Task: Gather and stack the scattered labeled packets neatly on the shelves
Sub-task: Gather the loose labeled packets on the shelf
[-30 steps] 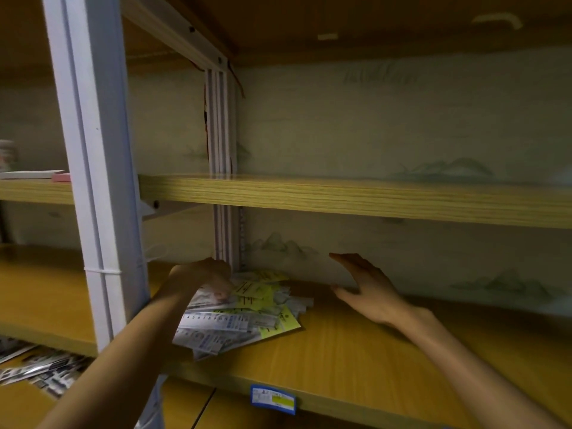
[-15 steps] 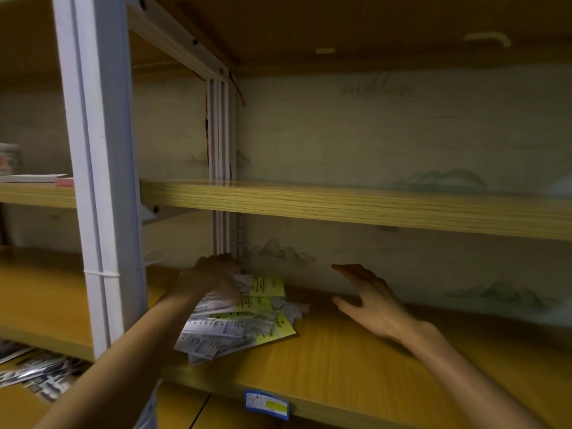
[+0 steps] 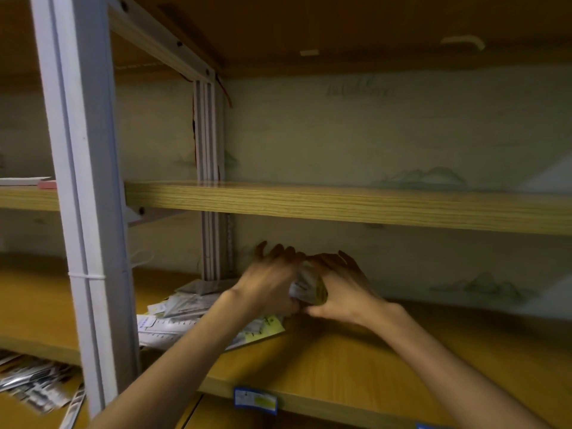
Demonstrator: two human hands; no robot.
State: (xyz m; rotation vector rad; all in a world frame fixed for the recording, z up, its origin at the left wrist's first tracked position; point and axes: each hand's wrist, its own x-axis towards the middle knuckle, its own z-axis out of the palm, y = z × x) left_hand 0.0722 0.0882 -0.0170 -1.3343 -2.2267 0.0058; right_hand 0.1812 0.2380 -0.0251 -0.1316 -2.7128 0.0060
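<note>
A small bundle of labeled packets (image 3: 306,289) is being pinched upright between both hands, toward the back of the wooden shelf (image 3: 356,357), just right of the white rear upright (image 3: 210,181). It is likely being held on edge so the packet edges can be squared against each other before the bundle is laid down flat. The left hand (image 3: 269,280) is closing on the bundle from the left with fingers fanned upward, and the right hand (image 3: 340,289) is cupping it from the right, thumb low against the shelf; both are gripping the bundle, not spread free. The rest of the loose packets (image 3: 185,317) are lying in a fanned heap on the same shelf, under and left of the left forearm, with a yellow-labeled packet (image 3: 263,328) sticking out at the near edge. More scattered packets (image 3: 34,385) are lying on the lower shelf at far left, behind the front white post (image 3: 80,181). A blue shelf tag (image 3: 255,399) is hanging on the front lip.

Compared with half a second ago, the right hand, which was hovering open and apart from the heap, is now meeting the left, and a bundle is now raised off the heap.
</note>
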